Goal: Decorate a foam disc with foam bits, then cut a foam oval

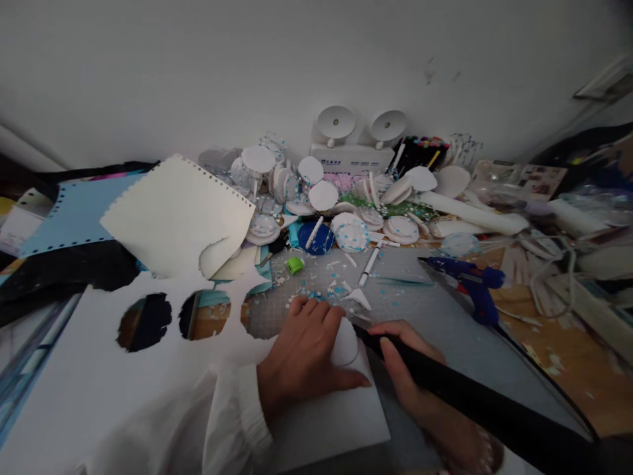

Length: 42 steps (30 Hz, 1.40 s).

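Observation:
My left hand (304,353) lies flat with fingers together on a white round disc (345,344), pressing it onto a large white sheet (99,389) with round holes cut out of it. My right hand (410,369) is closed round a long black pen-like tool (475,396) whose tip meets the disc's right edge. A white sleeve (217,422) covers my left forearm. Both hands rest over a grey cutting mat (435,316).
A blue glue gun (469,280) lies on the mat at the right. A heap of white discs (346,198), a blue disc (316,239), a white pen (370,264) and a green scrap (295,264) crowd the back. Cream paper (178,214) and blue paper (74,214) lie left.

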{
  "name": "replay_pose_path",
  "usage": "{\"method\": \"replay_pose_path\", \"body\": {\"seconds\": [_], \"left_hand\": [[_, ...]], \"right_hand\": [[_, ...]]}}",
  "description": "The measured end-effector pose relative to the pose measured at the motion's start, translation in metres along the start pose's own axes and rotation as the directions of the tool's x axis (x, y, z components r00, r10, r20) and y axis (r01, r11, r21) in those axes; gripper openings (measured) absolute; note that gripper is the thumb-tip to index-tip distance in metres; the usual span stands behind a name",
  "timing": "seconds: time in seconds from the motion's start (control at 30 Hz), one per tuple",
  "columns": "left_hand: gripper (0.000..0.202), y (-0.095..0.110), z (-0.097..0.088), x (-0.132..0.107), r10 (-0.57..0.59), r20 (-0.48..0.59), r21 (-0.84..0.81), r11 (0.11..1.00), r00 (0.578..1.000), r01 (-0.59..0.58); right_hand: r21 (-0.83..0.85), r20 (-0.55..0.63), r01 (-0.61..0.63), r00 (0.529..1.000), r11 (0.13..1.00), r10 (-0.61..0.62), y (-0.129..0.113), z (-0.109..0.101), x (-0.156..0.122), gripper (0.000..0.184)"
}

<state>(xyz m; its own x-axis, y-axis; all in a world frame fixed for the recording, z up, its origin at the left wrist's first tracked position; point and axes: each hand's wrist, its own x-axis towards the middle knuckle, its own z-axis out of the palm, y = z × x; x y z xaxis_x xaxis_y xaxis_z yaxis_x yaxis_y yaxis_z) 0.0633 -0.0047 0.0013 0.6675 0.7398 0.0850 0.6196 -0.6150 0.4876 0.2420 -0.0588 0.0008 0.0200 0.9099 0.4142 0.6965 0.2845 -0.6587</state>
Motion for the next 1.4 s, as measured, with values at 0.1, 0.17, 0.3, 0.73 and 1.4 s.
{"method": "replay_pose_path", "body": {"seconds": [0.1,0.17,0.3,0.73,1.4], "left_hand": [[0.068,0.0,0.0,-0.001,0.019,-0.007,-0.008,1.0,1.0,-0.019],[0.067,0.0,0.001,-0.001,0.022,-0.013,-0.014,1.0,1.0,-0.022],[0.066,-0.002,0.003,0.0,0.019,-0.026,-0.018,1.0,0.999,-0.019],[0.065,-0.003,0.004,0.001,0.031,-0.04,0.0,1.0,0.999,-0.031],[0.067,-0.002,0.003,0.001,0.053,-0.036,0.04,0.998,0.998,-0.051]], "right_hand": [[-0.035,0.016,0.015,1.0,0.999,-0.014,0.002,0.003,-0.001,0.017],[-0.06,0.036,0.024,0.999,0.998,-0.022,0.005,0.005,-0.003,0.017],[-0.098,0.044,0.027,0.999,0.995,-0.022,0.009,0.005,-0.007,0.017],[-0.165,0.03,0.133,0.991,0.977,-0.13,0.009,0.003,-0.013,0.016],[-0.188,0.079,0.188,0.981,0.964,-0.176,0.012,0.004,-0.014,0.016]]}}
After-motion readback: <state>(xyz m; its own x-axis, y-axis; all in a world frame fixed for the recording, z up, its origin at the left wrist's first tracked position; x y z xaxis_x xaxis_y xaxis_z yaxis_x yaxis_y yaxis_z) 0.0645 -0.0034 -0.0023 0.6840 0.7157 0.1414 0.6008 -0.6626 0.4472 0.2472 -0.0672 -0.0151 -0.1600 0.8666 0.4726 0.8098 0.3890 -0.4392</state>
